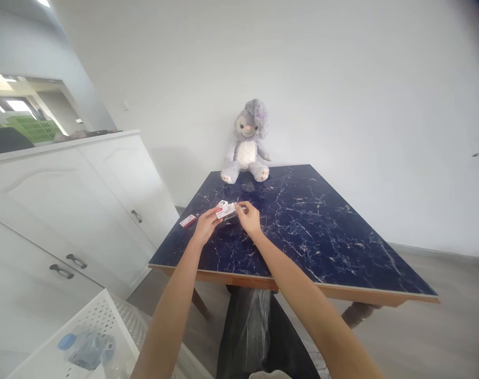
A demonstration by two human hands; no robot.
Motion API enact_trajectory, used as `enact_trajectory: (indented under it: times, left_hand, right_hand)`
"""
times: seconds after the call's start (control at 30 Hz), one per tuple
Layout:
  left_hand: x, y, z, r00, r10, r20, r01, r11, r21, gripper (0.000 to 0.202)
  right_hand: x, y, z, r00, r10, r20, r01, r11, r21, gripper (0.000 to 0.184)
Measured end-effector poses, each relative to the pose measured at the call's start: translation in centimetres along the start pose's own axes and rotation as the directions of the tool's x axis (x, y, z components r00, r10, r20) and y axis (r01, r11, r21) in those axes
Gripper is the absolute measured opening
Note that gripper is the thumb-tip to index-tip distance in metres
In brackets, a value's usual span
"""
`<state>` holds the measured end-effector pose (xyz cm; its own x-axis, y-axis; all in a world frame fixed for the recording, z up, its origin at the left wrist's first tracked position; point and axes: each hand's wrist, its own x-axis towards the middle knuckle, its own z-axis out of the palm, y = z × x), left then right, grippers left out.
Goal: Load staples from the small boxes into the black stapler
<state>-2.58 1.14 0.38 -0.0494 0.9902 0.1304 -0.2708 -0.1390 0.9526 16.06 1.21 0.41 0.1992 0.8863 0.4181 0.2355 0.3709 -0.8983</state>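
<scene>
Box is sitting between our two hands, over the near-L part of the table. L to R: green basket is resting atop the cabinet, prob. to spare floor space. Below, bin is standing near the table, holding a bottle w/ blue cap, maybe so rubbish is within our reach. 2nd box is lying near the table's L edge, prob. handy w/o being in our way. Our L hand is grasping the first one by its L end, prob. steadying it for the other hand. Dark item is showing underneath, too small to ID. Our R hand is resting fingertips at the R end; we can't tell if they're pinching or only touching. Behind, toy is sitting upright at the far edge, prob. leaning on the wall for support.
</scene>
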Motion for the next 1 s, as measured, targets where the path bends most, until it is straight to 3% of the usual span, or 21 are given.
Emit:
enact_trajectory:
  times: [0.13,0.2,0.27,0.33,0.43,0.53,0.67,0.8,1.0]
  left_hand:
    - [0.5,-0.8,-0.3,0.988,0.133,-0.075,-0.116,0.974,0.193,0.024]
    - [0.6,-0.8,-0.4,0.979,0.188,-0.077,-0.158,0.943,0.293,0.027]
    - [0.5,-0.6,-0.4,0.966,0.23,-0.118,-0.177,0.922,0.343,0.036]
    - [0.4,-0.4,-0.5,0.947,0.27,-0.172,-0.191,0.908,0.374,0.042]
    - [0.4,-0.1,-0.6,0.946,0.284,-0.159,-0.199,0.891,0.409,0.032]
    - [0.5,-0.1,-0.6,0.959,0.257,-0.117,-0.192,0.897,0.399,0.024]
    - [0.7,-0.3,-0.7,0.946,0.303,-0.113,-0.245,0.899,0.363,0.026]
    - [0.7,-0.4,-1.0,0.943,0.321,-0.093,-0.274,0.903,0.332,0.031]
    - [0.6,-0.3,-0.8,0.972,0.211,-0.103,-0.184,0.956,0.228,0.034]
  right_hand:
    - [0.7,0.6,-0.6,0.978,0.103,-0.181,-0.105,0.994,-0.004,0.027]
    - [1.0,0.7,-0.9,0.972,0.113,-0.205,-0.111,0.994,0.021,0.032]
    - [1.1,0.5,-0.9,0.984,0.084,-0.156,-0.074,0.995,0.07,0.036]
    - [0.8,0.2,-0.6,0.999,0.037,-0.033,-0.032,0.993,0.118,0.037]
    - [0.1,-0.1,0.1,0.992,-0.026,0.12,0.012,0.993,0.114,0.033]
    - [-0.2,-0.2,0.3,0.995,-0.042,0.094,0.037,0.997,0.063,0.026]
    - [0.2,-0.1,-0.1,0.999,0.044,0.027,-0.045,0.997,0.058,0.025]
    - [0.6,0.3,0.0,0.994,0.049,0.094,-0.06,0.991,0.118,0.025]
    - [1.0,1.6,0.8,0.987,0.09,0.136,-0.118,0.97,0.214,0.03]
